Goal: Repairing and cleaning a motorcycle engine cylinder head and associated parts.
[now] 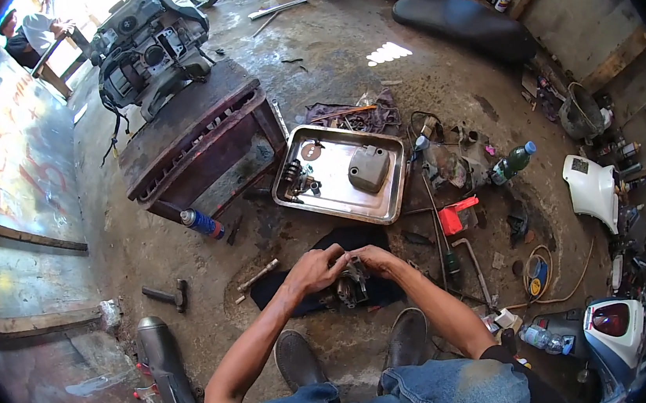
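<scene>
My left hand [316, 269] and my right hand [374, 259] meet over a small greasy metal engine part [352, 286] that sits on a dark cloth [358, 239] on the concrete floor. Fingers of both hands grip the part's top. Just beyond lies a shiny steel tray [386, 203] holding a grey metal cover [369, 167], a small mechanical assembly [297, 180] and a round piece. My boots [296, 358] are planted below the part.
An engine [146, 51] rests on a dark red crate [198, 140]. A blue spray can [202, 223], hammer [166, 295], exhaust muffler [163, 364], green bottle [512, 163], red box [457, 216], black seat [466, 25] and scooter panels surround me. A person sits far left at the back.
</scene>
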Available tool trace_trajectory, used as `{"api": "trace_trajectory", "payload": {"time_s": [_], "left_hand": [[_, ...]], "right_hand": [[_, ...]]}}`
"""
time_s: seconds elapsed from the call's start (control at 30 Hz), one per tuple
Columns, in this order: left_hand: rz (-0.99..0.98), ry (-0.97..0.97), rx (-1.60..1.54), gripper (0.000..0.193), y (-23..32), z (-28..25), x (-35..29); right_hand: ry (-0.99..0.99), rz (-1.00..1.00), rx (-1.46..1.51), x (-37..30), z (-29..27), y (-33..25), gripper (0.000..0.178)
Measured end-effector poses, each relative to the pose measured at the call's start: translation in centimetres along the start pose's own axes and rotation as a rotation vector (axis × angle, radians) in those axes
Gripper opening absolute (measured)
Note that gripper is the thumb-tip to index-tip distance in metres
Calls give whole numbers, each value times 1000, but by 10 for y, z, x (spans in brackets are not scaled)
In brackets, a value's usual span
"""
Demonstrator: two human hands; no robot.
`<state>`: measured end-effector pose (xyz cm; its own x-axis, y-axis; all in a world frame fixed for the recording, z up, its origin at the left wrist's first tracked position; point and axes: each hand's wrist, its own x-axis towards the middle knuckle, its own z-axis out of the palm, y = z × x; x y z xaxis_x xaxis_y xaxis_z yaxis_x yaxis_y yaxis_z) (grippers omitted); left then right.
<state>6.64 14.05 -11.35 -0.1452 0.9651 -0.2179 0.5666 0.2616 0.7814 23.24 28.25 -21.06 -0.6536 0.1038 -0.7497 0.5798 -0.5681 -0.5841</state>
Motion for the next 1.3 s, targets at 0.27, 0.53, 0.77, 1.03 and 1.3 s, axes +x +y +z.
{"api": "trace_trajectory", "payload": {"time_s": [0.27, 0.53, 0.77, 1.03, 1.3], "left_hand": [[-21, 16, 18, 51, -8, -3, 7], [-186, -30, -47, 68, -17, -4, 26], [-243, -130, -11, 73, -40, 0, 54], [91, -229, 334, 41, -90, 27, 72], [0, 56, 151, 41, -86, 40, 67]], "right_hand": [[-68, 76, -56, -11, 4, -28, 34], [-180, 26, 130, 4, -2, -20, 54], [185, 25, 18, 16, 4, -2, 70], [516, -23, -742, -35, 37, -39, 67], [775, -516, -757, -70, 67, -7, 40]]}}
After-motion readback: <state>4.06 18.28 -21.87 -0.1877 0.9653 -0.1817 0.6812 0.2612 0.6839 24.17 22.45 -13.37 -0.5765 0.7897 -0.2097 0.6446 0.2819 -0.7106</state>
